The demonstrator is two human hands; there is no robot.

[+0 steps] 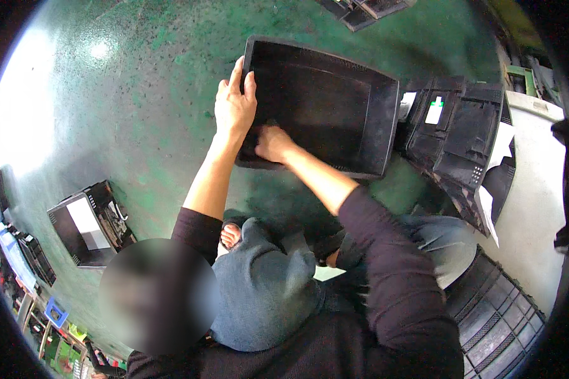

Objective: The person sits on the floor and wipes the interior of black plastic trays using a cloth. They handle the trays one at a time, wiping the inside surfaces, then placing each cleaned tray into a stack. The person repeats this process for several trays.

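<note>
**Bracing a black crate, reaching into its lower left corner**

Placed in the upper middle of the frame, over the green floor; cannot tell whether resting on it or lifted. Best done, by judgement, with a firm counter-hold at the left wall: press back against any push from inside, so as not to let the crate twist or slide. Work close to the braced side, and go gently along the corner, hard as it is to see in the shade.

Turned with its open mouth toward the camera; long axis running left to right across the frame, dipping slightly toward the right.

At the left wall, left hand, pinching the wall with thumb over the rim and fingers outside. In the lower left inner corner, right hand, curled, with fingertips lost in shadow; cannot tell whether pinching anything.

Just beside the right end, stacked black trays with a white-and-green tag. At lower left, well apart, an open container with white paper. At lower right, a ribbed black panel.
</note>
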